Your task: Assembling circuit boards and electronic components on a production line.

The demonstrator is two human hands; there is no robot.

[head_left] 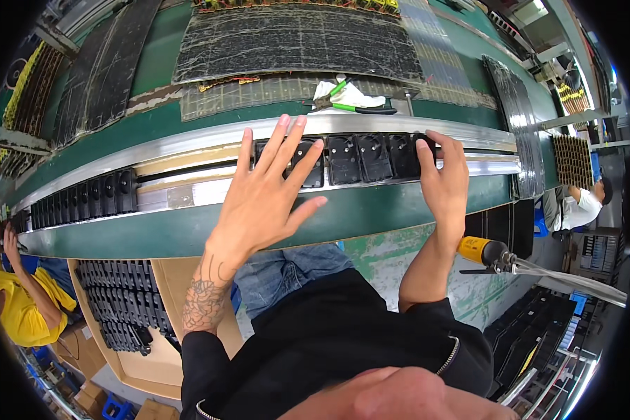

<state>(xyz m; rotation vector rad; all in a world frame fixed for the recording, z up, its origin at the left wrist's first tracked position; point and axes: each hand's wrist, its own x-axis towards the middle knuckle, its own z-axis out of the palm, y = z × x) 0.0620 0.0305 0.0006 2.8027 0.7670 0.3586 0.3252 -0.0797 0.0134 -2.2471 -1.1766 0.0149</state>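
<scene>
A row of black square plastic housings (375, 157) stands in a long silver metal rail (210, 187) along the bench's near edge. My left hand (259, 196) lies over the left end of this row, fingers stretched and spread, partly hiding the housings beneath. At the row's right end, my right hand (446, 178) has its thumb and fingers closed around the last black housing (402, 159). Farther left in the rail sits another group of black housings (91, 198), apart from my hands.
Green-handled pliers (360, 108) and a white cloth (350, 94) lie beyond the rail. Dark wrapped panels (297, 45) cover the green bench behind. A cardboard box (164, 280) of black parts stands lower left. A yellow air tool (479, 250) hangs right. A co-worker in yellow (24, 308) reaches in at left.
</scene>
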